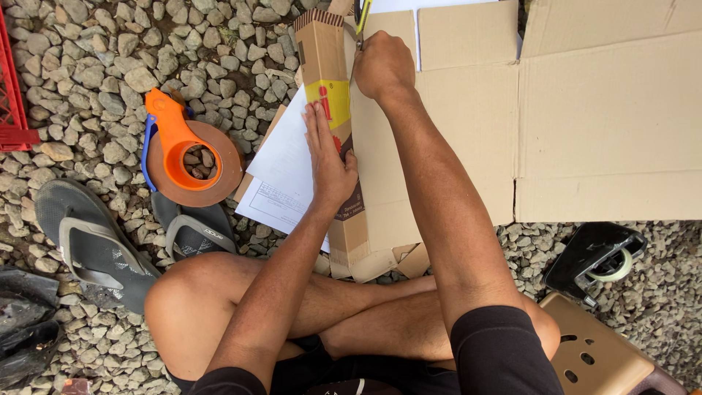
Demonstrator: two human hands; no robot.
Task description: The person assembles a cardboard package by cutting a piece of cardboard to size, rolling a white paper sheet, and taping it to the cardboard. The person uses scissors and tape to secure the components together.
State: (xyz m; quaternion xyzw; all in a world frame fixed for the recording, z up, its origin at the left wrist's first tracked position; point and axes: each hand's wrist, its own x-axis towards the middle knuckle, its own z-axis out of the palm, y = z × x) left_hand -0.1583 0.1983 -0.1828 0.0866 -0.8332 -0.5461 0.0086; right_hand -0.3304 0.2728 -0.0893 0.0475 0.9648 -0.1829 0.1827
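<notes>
L hand (327,164) flat on cardboard (446,132), R hand (382,64) gripping cutter (362,16)

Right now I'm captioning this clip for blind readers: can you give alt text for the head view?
Seated cross-legged on gravel, a person presses the left hand flat on a flattened brown cardboard box while the right hand grips a yellow-handled cutter at its far end. An orange tape dispenser and grey sandals lie left.
</notes>
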